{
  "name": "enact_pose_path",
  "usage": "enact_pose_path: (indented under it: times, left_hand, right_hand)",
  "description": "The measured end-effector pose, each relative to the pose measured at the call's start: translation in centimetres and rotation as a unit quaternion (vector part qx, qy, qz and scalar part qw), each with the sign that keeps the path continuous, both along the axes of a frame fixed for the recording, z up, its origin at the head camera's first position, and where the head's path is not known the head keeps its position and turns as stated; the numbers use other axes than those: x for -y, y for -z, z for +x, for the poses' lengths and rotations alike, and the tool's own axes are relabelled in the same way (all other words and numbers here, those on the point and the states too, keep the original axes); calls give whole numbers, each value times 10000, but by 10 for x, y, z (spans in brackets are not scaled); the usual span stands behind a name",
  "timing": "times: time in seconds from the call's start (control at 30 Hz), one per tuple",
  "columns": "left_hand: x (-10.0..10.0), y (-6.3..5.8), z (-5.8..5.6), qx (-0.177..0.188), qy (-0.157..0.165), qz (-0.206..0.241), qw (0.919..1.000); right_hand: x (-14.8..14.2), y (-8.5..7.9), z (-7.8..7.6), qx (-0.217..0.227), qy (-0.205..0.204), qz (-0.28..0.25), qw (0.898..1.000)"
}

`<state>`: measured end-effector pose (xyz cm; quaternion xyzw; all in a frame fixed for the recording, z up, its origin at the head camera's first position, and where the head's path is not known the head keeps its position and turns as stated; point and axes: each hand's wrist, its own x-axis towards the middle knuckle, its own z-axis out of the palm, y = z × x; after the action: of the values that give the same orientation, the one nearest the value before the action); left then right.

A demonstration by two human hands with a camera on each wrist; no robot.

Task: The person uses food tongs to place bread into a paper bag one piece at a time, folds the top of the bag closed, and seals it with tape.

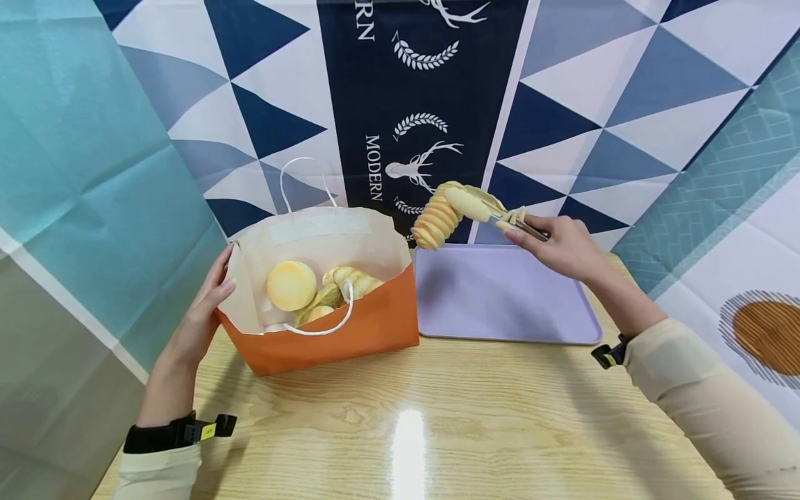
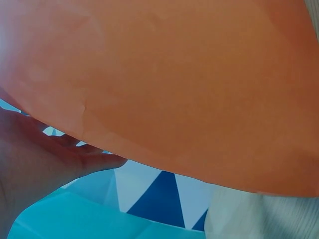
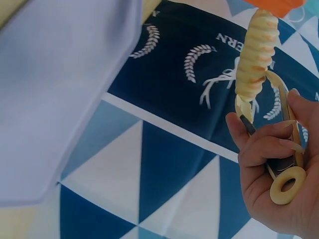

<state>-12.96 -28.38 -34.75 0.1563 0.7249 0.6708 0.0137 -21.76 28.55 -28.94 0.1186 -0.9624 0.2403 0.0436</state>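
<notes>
My left hand [image 1: 203, 309] grips the left edge of an orange paper bag [image 1: 375, 316] with a white inside and white cord handles. Its orange side [image 2: 189, 94] fills most of the left wrist view, and the left fingers are partly hidden there. Inside the bag lie a round bun [image 1: 291, 285], a ridged bread [image 1: 356, 282] and other pieces, partly covered by the front wall. My right hand [image 1: 565, 246] holds a pair of tongs [image 3: 284, 107] with cream-coloured ends. Between those ends hangs a ridged, spiral-looking bread roll [image 1: 435, 221], up in the air just right of the bag's opening.
A flat lilac tray [image 1: 500, 292] lies on the wooden table [image 1: 331, 430], right beside the bag. Patterned cloth [image 1: 425, 83] hangs behind the table, with further cloth panels at both sides.
</notes>
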Motion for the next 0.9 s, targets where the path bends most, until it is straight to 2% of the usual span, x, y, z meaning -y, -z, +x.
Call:
enact_pose_path:
  times: [0.3,0.47,0.57,0.9]
  left_hand:
    - [-1,-1,0,10,-13,-23,10000]
    - [-2,-2,-2,10,-3,-47,10000]
    - [-2,-3,-3,2,9,-78,10000]
    - [-1,-3,-1,46,8,-145,9999]
  right_hand:
    - [18,-32,-2,22,-39,-141,9999]
    - [30,-45,-4,-123,-202,-191,9995]
    - [38,-52,-4,-195,-263,-198,9993]
    - [74,-66,-2,-4,-419,-334,9986]
